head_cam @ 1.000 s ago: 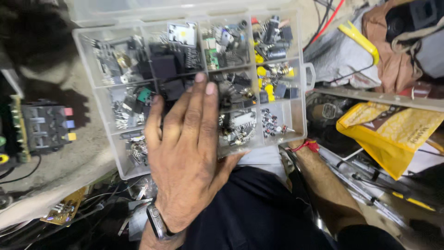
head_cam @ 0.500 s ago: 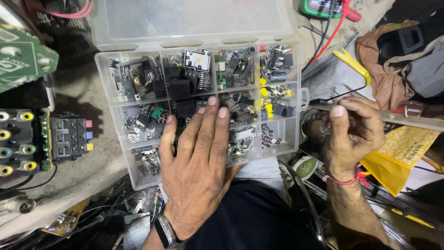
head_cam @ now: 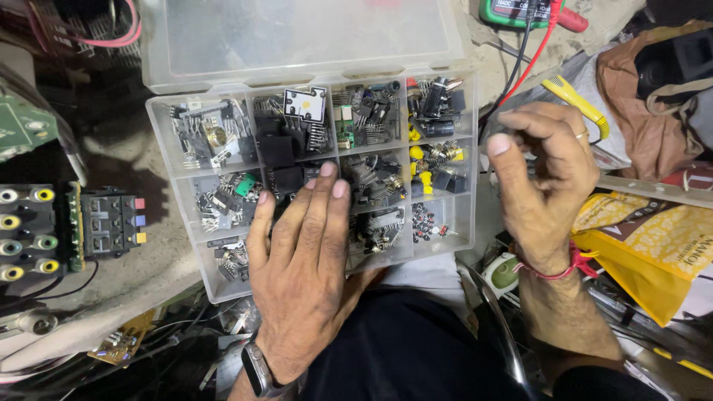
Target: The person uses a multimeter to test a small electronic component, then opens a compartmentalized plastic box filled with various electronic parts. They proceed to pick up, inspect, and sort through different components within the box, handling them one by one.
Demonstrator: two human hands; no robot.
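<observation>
Over box's near edge (head_cam: 223, 286), left hand (head_cam: 301, 271)

A grey, dusty desk (head_cam: 111, 297) carries everything. Under the left hand (head_cam: 301, 275) lies a clear plastic parts box (head_cam: 460, 245) with its lid open and folded back away from the person; its compartments hold small electronic parts. To the left of that hand sit a black connector block (head_cam: 108, 223) with coloured buttons and a strip of round sockets (head_cam: 26, 234), with a green circuit board (head_cam: 22, 126) farther off. Nearer the person, left of the wrist, lies a small yellowish board (head_cam: 122, 338) among loose wires. Beyond the right hand (head_cam: 546, 174) lies a green meter (head_cam: 520, 11) with red and black leads. To the right of that hand lie a yellow bag (head_cam: 653, 245) and a brown cloth (head_cam: 646, 111).
</observation>
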